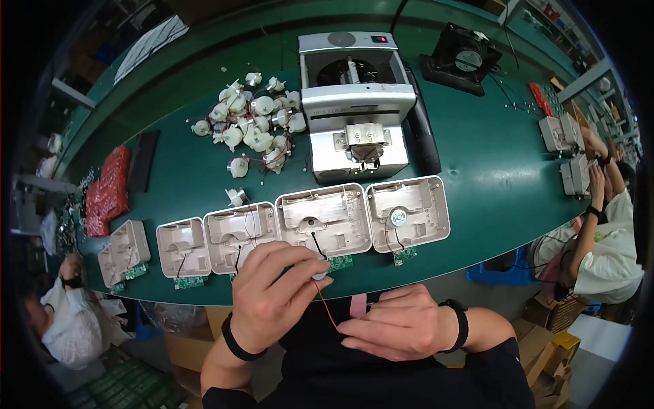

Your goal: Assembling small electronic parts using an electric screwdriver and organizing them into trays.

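My left hand is closed, with a small white-and-silver motor between thumb and fingertips, mostly covered by them. From the motor a thin red wire runs down to my right hand, whose fingertips pinch its end. Just beyond my hands, a row of beige plastic housings lies along the bench's near edge. Green circuit boards hang from them on black leads. In the rightmost housing sits a round motor. Another loose motor lies behind the row.
A pile of motors with red wires lies beside a silver machine. Red bubble wrap is at the left, a black fan at the far right. People work at both ends, one handling beige housings.
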{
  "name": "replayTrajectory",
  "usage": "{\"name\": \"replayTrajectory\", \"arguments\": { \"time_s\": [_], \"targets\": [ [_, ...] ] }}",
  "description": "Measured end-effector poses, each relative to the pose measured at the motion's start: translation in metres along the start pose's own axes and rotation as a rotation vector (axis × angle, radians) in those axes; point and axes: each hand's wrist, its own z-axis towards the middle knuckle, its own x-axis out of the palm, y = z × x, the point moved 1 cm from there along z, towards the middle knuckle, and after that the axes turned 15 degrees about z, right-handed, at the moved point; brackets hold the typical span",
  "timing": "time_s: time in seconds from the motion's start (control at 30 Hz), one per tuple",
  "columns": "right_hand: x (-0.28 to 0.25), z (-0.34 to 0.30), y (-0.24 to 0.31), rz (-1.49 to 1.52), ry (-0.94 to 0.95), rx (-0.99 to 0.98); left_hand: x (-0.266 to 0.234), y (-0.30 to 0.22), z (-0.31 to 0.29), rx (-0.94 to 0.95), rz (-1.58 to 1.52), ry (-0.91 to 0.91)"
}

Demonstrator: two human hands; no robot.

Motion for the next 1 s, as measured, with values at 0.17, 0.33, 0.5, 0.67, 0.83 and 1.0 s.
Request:
{"name": "replayTrajectory", "arguments": {
  "time_s": [0.17,0.33,0.5,0.67,0.83,1.0],
  "targets": [
    [-0.013,0.000,-0.005,-0.049,-0.141,0.102,0.001,0.004,0.014,-0.062,-0.124,0.017],
    [-0.019,-0.008,-0.010,-0.209,-0.185,0.215,0.010,0.011,0.027,-0.024,-0.093,0.092],
    [-0.013,-0.018,-0.014,-0.304,-0.157,0.216,0.015,0.016,0.041,0.125,0.057,0.215],
    [-0.011,-0.022,-0.019,-0.316,-0.139,0.203,0.022,0.016,0.038,0.114,0.090,0.198],
    [-0.008,-0.020,-0.020,-0.316,-0.134,0.196,0.027,0.013,0.037,-0.006,0.094,0.179],
    [-0.004,-0.019,-0.015,-0.300,-0.098,0.165,0.032,0.019,0.032,-0.028,0.149,0.138]
  ]
}}
